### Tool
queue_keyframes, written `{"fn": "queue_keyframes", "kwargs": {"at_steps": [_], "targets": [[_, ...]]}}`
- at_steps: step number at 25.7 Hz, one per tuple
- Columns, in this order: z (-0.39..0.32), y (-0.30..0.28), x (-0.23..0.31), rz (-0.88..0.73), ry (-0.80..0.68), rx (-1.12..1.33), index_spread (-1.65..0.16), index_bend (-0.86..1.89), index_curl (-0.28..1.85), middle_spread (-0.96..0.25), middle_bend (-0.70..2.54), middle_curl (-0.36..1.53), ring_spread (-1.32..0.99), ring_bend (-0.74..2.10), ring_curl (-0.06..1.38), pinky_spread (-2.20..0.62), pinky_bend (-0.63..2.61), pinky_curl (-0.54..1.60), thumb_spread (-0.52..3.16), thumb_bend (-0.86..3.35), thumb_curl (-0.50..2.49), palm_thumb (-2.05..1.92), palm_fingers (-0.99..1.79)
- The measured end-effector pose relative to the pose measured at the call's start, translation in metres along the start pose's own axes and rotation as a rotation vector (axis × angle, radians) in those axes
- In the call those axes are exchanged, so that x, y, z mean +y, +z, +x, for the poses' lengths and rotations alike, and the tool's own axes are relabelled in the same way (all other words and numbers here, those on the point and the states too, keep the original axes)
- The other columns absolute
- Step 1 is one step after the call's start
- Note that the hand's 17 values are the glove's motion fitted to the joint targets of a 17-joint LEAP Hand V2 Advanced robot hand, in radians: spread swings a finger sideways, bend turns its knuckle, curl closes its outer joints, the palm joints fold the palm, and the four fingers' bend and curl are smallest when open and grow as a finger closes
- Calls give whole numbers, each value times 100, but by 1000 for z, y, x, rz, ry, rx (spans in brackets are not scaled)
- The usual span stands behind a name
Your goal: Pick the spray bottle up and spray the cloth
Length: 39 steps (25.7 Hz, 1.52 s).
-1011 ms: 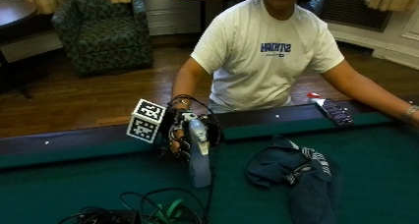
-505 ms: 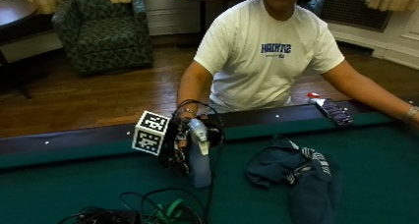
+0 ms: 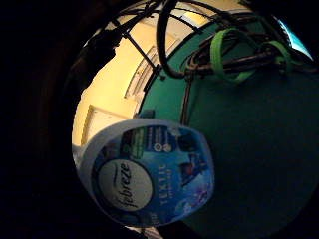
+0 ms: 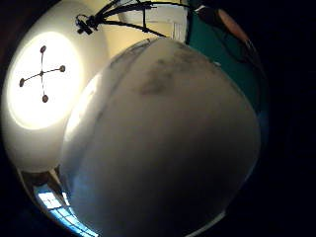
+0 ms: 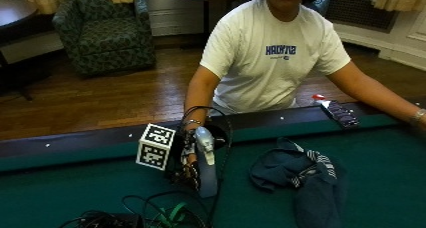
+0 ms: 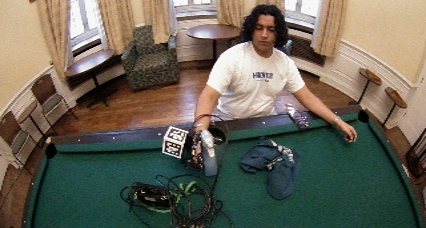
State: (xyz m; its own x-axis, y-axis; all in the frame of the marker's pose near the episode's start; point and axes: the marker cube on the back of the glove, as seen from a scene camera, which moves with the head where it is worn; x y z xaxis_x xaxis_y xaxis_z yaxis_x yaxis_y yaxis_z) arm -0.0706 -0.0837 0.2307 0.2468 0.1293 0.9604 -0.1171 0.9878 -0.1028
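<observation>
While the gloved right hand (image 5: 190, 160) is wrapped around the spray bottle (image 5: 204, 163), standing on the desk (image 5: 373, 153), the cloth (image 5: 299, 175) beside it isn't sprayed yet, I'd guess.

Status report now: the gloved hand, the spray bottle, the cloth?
Right hand grips the spray bottle, which stands upright on the green table. Cloth lies crumpled beside it, apart and untouched. Nothing between bottle and cloth.

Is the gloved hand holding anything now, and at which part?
Yes. The right hand grips the spray bottle around its upper body, just below the spray head, while the bottle stands upright on the table.
</observation>
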Motion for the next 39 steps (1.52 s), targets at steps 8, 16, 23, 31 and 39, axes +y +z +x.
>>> {"fn": "queue_keyframes", "kwargs": {"at_steps": [8, 16, 23, 31, 39], "targets": [[-2, 6, -9, 35, 23, 22, -32, 19, 31, -9, 18, 38, -15, 52, 36, 6, 28, 33, 94, -3, 42, 69, 74], [-10, 6, -10, 52, -20, 0, -29, 17, 37, -19, 30, 43, -19, 56, 40, -13, 36, 37, 93, 0, 45, 78, 126], [-11, 7, -10, 170, -52, 18, -29, 17, 39, -20, 47, 49, -19, 66, 44, -26, 40, 39, 68, 1, 55, 92, 143], [-28, -2, 1, 199, -150, 111, -28, 31, 46, -19, 56, 54, -19, 71, 47, -30, 40, 41, 47, -2, 62, 95, 146], [-110, -5, -13, 119, -304, 419, -27, 36, 51, -19, 60, 55, -19, 74, 49, -31, 43, 42, 36, -2, 67, 95, 142]]}}
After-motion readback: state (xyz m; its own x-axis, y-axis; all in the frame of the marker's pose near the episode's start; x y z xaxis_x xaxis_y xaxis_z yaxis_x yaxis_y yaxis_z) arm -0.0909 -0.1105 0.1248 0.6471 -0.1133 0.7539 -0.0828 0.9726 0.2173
